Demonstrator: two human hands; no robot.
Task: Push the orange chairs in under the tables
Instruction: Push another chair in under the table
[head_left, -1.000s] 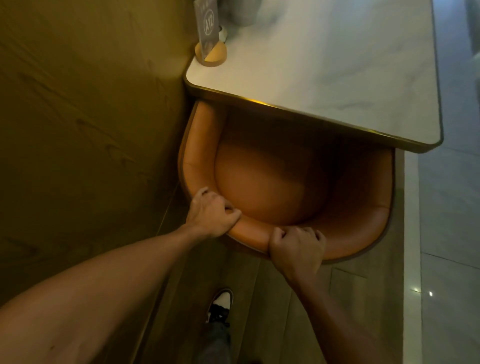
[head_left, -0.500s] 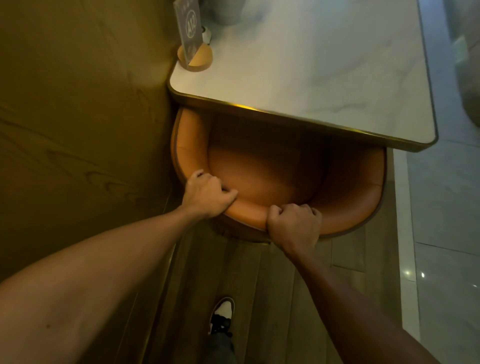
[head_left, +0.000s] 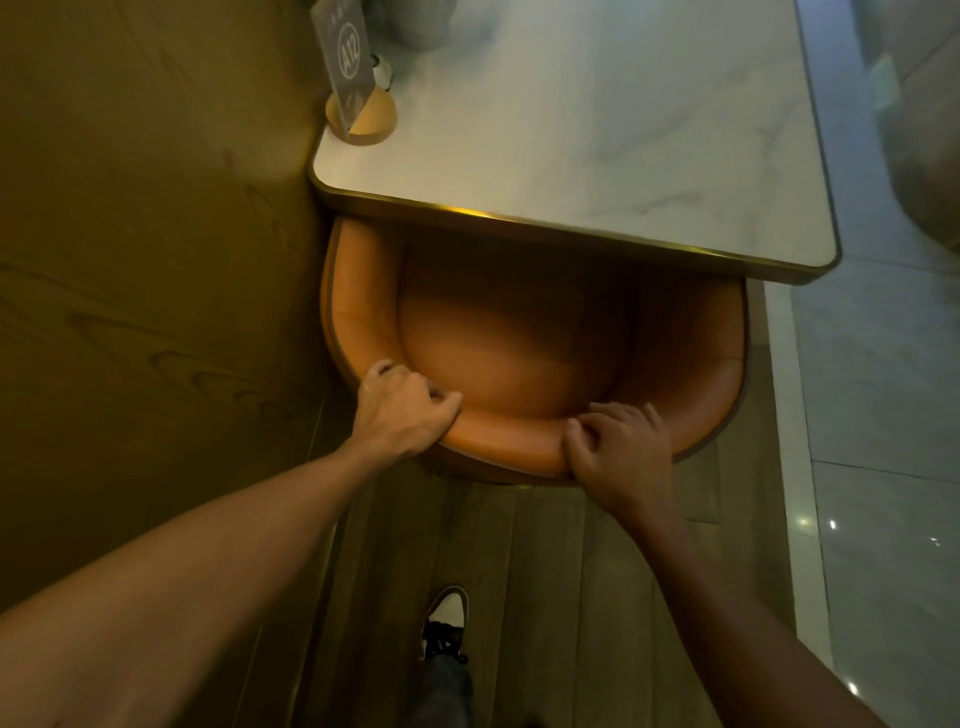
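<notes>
An orange chair (head_left: 519, 332) with a curved padded back stands partly under a white marble table (head_left: 597, 135) with a brass edge; the front of its seat is hidden by the tabletop. My left hand (head_left: 400, 410) grips the left part of the chair's back rim. On the rim's middle-right, my right hand (head_left: 618, 452) is closed over the padding, its fingers loosening slightly.
A wooden wall panel (head_left: 156, 260) runs close along the chair's left side. A table number sign "A12" (head_left: 353, 83) on a round base sits at the table's near left corner. My shoe (head_left: 444, 623) stands on the wood floor; tiled floor (head_left: 883, 467) lies to the right.
The chair has slid a little further in under the table with both hands on its back. The right hand's fingers have spread slightly on the rim.
</notes>
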